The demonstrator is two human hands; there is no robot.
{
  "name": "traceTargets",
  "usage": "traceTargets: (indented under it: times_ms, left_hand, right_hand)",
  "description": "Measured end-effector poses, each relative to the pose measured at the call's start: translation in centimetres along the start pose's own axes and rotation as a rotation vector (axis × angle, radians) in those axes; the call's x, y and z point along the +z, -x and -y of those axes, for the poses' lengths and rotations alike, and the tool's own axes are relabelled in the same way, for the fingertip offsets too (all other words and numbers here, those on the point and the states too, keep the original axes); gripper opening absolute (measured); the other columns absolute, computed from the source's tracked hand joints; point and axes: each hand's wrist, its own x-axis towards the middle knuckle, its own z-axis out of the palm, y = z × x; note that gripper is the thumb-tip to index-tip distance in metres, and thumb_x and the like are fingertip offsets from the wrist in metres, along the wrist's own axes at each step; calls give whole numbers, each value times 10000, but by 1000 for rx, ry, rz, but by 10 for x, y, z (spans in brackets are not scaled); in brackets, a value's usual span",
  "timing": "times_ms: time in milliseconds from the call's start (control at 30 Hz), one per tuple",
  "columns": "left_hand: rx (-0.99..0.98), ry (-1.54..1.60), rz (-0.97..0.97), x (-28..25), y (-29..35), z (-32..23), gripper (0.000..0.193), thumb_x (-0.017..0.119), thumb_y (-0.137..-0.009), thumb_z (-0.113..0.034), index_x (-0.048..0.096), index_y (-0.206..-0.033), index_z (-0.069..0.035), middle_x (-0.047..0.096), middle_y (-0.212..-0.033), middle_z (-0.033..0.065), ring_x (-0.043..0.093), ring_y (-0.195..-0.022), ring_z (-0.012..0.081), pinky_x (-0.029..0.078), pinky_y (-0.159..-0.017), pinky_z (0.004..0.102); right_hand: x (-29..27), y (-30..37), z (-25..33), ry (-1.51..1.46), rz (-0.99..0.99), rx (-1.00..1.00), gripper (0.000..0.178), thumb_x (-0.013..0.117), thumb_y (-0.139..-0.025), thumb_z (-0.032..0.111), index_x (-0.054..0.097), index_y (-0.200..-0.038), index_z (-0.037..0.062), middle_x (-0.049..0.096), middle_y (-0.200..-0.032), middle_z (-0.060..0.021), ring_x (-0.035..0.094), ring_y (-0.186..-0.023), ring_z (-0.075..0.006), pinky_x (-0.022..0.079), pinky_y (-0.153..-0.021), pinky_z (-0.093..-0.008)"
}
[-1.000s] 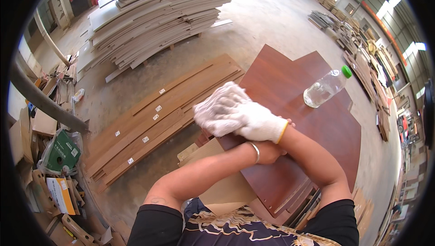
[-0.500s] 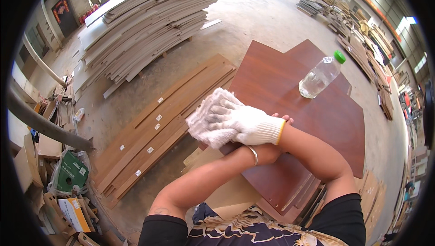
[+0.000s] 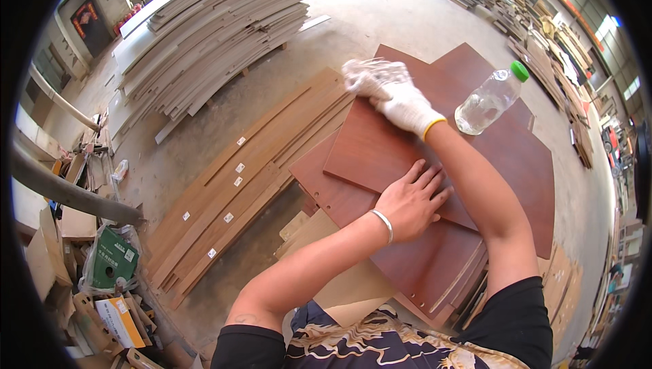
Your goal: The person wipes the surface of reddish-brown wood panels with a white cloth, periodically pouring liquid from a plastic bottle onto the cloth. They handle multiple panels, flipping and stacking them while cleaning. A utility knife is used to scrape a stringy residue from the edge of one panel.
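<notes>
My left hand point(image 3: 413, 203), bare with a silver bangle at the wrist, lies flat with fingers spread on a reddish-brown wooden panel point(image 3: 370, 155). My right hand point(image 3: 405, 105) wears a white knitted glove with a yellow cuff edge. It is closed on a bunched white rag point(image 3: 375, 76), which rests at the panel's far left edge. Beneath, more reddish-brown boards point(image 3: 523, 172) lie stacked at different angles. To the right of my gloved hand, a clear plastic bottle point(image 3: 485, 105) with a green cap lies or leans on these boards.
Long brown planks point(image 3: 251, 172) with small white stickers lie to the left. Behind them rises a tall stack of pale boards point(image 3: 210, 36). Cardboard scraps and a green box point(image 3: 112, 257) crowd the lower left. More board piles point(image 3: 543, 50) line the far right.
My gloved hand has moved away and to the right with the rag, to the panel's far edge. My left hand, earlier mostly hidden under my right wrist, now shows spread on the panel.
</notes>
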Motion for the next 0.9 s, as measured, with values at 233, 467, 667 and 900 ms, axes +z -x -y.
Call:
traceTargets:
  times_ms: [233,467,667,900]
  left_hand:
    - [104,190,214,-21,46,-25,450,520,-1033,-159,608,-1444,4,609,-1492,196,537,-1456,339,488,-1176,463]
    - [-115,518,-81,-140,109,69,398,650,-931,31,710,-1324,4,730,-1335,188,671,-1297,386,542,-1088,456]
    - [-352,676,-21,-101,102,138,441,477,-1063,-128,651,-1422,60,570,-1584,197,423,-1563,355,242,-1315,447]
    - [-369,703,-56,-101,119,166,611,301,-1092,-316,665,-1428,41,567,-1587,195,371,-1590,366,151,-1333,473]
  right_hand:
    - [-14,59,132,-249,406,-365,468,637,-911,202,717,-1370,148,570,-1556,-132,388,-1547,-358,187,-1335,-510]
    - [-103,219,146,-158,403,168,633,684,-724,53,753,-1346,148,629,-1529,-136,462,-1537,-344,248,-1330,-531]
    - [-71,195,168,-9,310,197,586,735,-791,151,725,-1377,142,606,-1549,-137,423,-1560,-351,242,-1331,-529]
    - [25,72,194,-108,-52,11,483,624,-921,283,716,-1357,93,621,-1511,-136,450,-1529,-341,139,-1349,-558]
